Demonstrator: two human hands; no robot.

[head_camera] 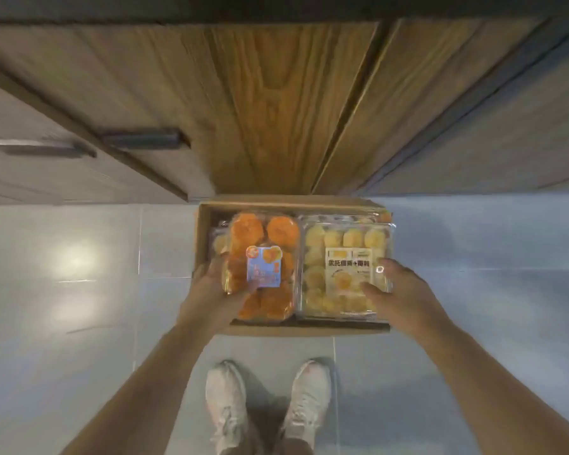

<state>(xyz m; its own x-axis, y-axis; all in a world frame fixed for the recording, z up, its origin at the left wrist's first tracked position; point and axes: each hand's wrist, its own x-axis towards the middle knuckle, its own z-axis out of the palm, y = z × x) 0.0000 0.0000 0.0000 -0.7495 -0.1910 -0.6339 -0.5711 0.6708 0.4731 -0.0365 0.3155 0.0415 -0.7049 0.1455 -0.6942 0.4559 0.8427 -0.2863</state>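
While the person is standing on the pale tiled floor point(79, 307) and looking straight down, they're holding a shallow cardboard box point(203, 231) out in front of them, above their white sneakers point(225, 405). Pretty sure it's being carried rather than sitting on the tiles, but the angle is making that hard to call.

The left hand point(211, 290) is gripping the box's left side, fingers curling round the edge and the thumb point(247, 289) lying over the near corner of the orange fruit pack point(266, 238). The right hand point(398, 290) is doing the same on the right side: fingers wrapping the edge, thumb point(370, 289) pressing on the yellow ball pack point(339, 244).

Both packs are clear plastic clamshells lying flat in the box, side by side and touching, orange one on the left, yellow one on the right. A blue label point(264, 267) is sitting on the orange pack's lid, a white and yellow label point(347, 267) on the other. More packs are peeking out underneath at the far left corner, too blurry to identify.

Wooden cabinet doors point(276, 110) are filling the upper half of the view, with two dark handles point(142, 139) on the left ones, and the box's far edge is lining up with their base.
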